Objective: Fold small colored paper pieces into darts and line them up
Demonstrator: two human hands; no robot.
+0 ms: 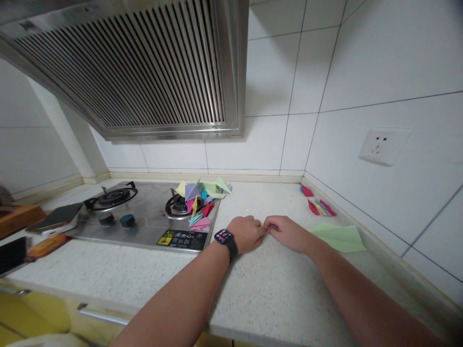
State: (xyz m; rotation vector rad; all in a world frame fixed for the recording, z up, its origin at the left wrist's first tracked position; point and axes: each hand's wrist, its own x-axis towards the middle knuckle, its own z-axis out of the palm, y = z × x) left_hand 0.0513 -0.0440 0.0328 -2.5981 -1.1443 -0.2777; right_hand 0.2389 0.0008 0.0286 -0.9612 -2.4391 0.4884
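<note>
My left hand [246, 233], with a black smartwatch [224, 241] on its wrist, rests low over the counter with its fingers curled. Against its fingertips, my right hand [286, 232] is closed in a pinch. Whatever the two hands hold between them, if anything, is hidden or too small to make out. A light green paper sheet [340, 237] lies just right of my right hand, partly behind the forearm. Left of my hands, a heap of folded coloured papers [197, 193] covers part of the right burner. Small red, yellow and purple folded papers [320, 207] lie by the right wall.
A steel gas stove [148, 212] is set into the speckled counter [267, 294]. Above it hangs a range hood [144, 72]. At the far left are a cleaver [32, 250] with a wooden handle and a dark-topped flat device [60, 218]. A wall socket [384, 146] is at right.
</note>
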